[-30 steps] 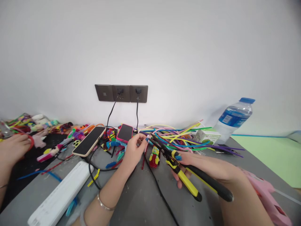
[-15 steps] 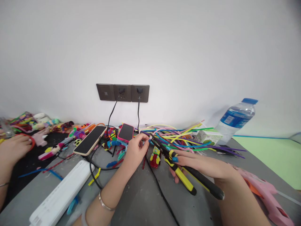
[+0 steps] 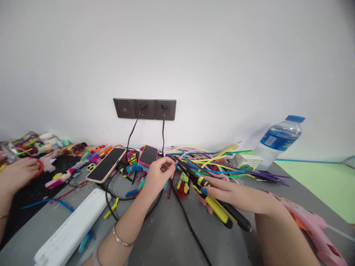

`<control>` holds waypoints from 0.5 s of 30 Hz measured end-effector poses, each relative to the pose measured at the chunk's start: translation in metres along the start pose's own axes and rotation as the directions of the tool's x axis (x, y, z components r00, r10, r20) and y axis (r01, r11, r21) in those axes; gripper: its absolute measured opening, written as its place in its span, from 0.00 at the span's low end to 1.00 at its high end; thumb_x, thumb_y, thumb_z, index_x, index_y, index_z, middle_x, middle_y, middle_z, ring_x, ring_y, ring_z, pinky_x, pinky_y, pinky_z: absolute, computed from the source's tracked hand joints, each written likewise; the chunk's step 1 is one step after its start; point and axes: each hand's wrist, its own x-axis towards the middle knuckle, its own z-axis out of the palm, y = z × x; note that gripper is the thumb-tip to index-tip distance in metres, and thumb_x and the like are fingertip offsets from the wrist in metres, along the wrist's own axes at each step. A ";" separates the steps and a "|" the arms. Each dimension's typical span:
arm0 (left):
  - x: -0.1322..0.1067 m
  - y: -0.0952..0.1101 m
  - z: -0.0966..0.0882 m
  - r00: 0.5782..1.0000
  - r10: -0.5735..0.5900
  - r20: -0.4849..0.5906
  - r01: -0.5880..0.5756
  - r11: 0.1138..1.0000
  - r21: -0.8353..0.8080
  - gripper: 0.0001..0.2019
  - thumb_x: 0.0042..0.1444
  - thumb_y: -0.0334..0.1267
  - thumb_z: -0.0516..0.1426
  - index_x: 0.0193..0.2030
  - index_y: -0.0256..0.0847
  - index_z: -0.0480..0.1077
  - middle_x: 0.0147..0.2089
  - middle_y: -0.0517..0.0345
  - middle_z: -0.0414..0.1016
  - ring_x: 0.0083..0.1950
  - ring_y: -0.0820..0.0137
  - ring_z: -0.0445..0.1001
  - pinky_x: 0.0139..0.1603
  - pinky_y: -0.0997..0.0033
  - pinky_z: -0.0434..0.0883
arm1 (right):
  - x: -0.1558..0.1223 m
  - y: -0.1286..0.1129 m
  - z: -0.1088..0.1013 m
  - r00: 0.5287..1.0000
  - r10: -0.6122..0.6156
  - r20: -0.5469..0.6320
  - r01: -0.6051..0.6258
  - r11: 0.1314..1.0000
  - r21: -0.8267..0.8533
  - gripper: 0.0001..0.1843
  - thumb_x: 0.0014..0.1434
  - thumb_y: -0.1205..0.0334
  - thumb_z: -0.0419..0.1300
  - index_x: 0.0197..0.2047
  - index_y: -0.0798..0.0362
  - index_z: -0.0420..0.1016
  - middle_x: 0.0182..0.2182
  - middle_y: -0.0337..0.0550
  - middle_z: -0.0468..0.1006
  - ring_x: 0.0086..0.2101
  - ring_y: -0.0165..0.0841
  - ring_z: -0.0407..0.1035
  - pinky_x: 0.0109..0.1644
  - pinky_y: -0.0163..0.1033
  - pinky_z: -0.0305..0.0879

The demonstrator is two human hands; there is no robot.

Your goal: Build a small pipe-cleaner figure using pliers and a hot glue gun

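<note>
Gripping yellow-and-black pliers point(image 3: 217, 210) in the right fingers point(image 3: 212, 191) above a gray tabletop point(image 3: 166, 236), facing a white wall point(image 3: 177, 55) beyond. Pinching a pale piece point(image 3: 176, 162) in the left fingers point(image 3: 169, 171), at the pliers' tips.

Craft workspace: pipe cleaners point(image 3: 213, 162), pliers point(image 3: 217, 210)

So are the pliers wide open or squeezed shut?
The pliers look almost shut: their handles lie close together in the right hand. Whether the jaws fully meet, I cannot tell.
</note>
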 end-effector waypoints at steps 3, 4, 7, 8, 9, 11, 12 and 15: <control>0.000 -0.001 0.001 1.000 -0.016 -0.019 0.015 0.997 -0.072 0.05 0.52 0.37 0.58 0.29 0.39 0.70 0.26 0.61 0.69 0.27 0.74 0.66 0.27 0.77 0.62 | 0.001 0.000 0.001 1.000 -0.023 -0.001 0.023 1.000 -0.020 0.24 0.67 0.39 0.44 0.42 0.51 0.66 0.34 0.44 0.76 0.37 0.38 0.73 0.43 0.42 0.71; -0.001 -0.001 0.002 0.999 -0.038 -0.037 0.033 0.992 -0.121 0.05 0.52 0.38 0.59 0.30 0.39 0.69 0.27 0.61 0.69 0.27 0.74 0.66 0.26 0.77 0.62 | 0.001 0.001 0.001 1.000 -0.021 -0.008 0.021 1.000 -0.023 0.24 0.67 0.39 0.44 0.42 0.51 0.66 0.34 0.44 0.76 0.38 0.38 0.73 0.43 0.42 0.71; -0.001 -0.001 0.006 0.986 -0.161 -0.040 0.138 0.930 -0.342 0.13 0.50 0.44 0.63 0.38 0.39 0.71 0.33 0.59 0.70 0.29 0.74 0.68 0.25 0.77 0.65 | 0.000 0.001 0.002 0.999 -0.016 -0.043 0.013 0.998 -0.068 0.24 0.68 0.40 0.43 0.42 0.50 0.66 0.34 0.44 0.77 0.38 0.38 0.74 0.43 0.42 0.71; -0.002 0.000 0.008 0.981 -0.195 -0.014 0.171 0.894 -0.415 0.16 0.49 0.46 0.64 0.41 0.39 0.72 0.35 0.57 0.71 0.31 0.73 0.70 0.26 0.76 0.67 | -0.001 0.000 0.002 0.998 -0.019 -0.053 0.014 0.996 -0.091 0.24 0.68 0.40 0.43 0.42 0.50 0.66 0.34 0.44 0.77 0.38 0.38 0.74 0.43 0.42 0.71; -0.002 0.000 0.009 0.977 -0.213 0.019 0.196 0.858 -0.475 0.20 0.48 0.48 0.65 0.43 0.39 0.72 0.37 0.56 0.72 0.33 0.72 0.71 0.28 0.76 0.69 | -0.001 0.000 0.002 0.998 -0.025 -0.058 0.018 0.993 -0.116 0.23 0.68 0.41 0.43 0.42 0.51 0.67 0.35 0.44 0.77 0.38 0.38 0.74 0.43 0.42 0.71; -0.003 0.002 0.011 0.972 -0.223 0.080 0.229 0.803 -0.550 0.23 0.45 0.50 0.67 0.43 0.38 0.74 0.38 0.54 0.73 0.36 0.71 0.72 0.30 0.75 0.70 | -0.001 -0.001 0.002 0.997 -0.036 -0.061 0.026 0.987 -0.159 0.21 0.68 0.44 0.45 0.44 0.51 0.67 0.35 0.44 0.78 0.38 0.38 0.74 0.43 0.41 0.71; -0.003 0.003 0.011 0.969 -0.224 0.105 0.243 0.785 -0.570 0.22 0.43 0.51 0.68 0.40 0.37 0.74 0.36 0.55 0.73 0.35 0.72 0.71 0.30 0.76 0.70 | -0.001 -0.001 0.002 0.997 -0.037 -0.067 0.024 0.984 -0.178 0.19 0.67 0.45 0.47 0.46 0.51 0.68 0.36 0.44 0.79 0.38 0.38 0.74 0.43 0.41 0.71; -0.004 0.002 0.012 0.957 -0.243 0.158 0.289 0.756 -0.588 0.21 0.40 0.50 0.70 0.32 0.36 0.72 0.29 0.59 0.71 0.31 0.74 0.70 0.28 0.77 0.67 | 0.002 0.001 0.002 0.991 0.032 -0.127 -0.060 0.974 -0.219 0.25 0.64 0.51 0.52 0.61 0.53 0.63 0.35 0.45 0.81 0.39 0.41 0.75 0.43 0.43 0.70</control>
